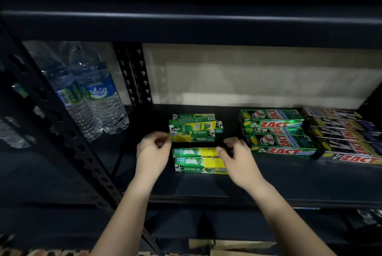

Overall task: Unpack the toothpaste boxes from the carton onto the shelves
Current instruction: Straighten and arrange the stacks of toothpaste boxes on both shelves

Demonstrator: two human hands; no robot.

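Observation:
Green and yellow Darlie toothpaste boxes lie on the dark shelf in two low piles. The rear pile is a little untidy. The front pile holds two boxes stacked flat. My left hand hovers with loosely curled fingers at the left end of the rear pile and grips nothing that I can see. My right hand pinches the right end of the upper front box. A strip of the brown carton shows at the bottom edge.
Green Zact boxes and dark Zact boxes fill the shelf's right side. Water bottles stand at the left behind a black perforated upright. Another shelf board hangs close overhead.

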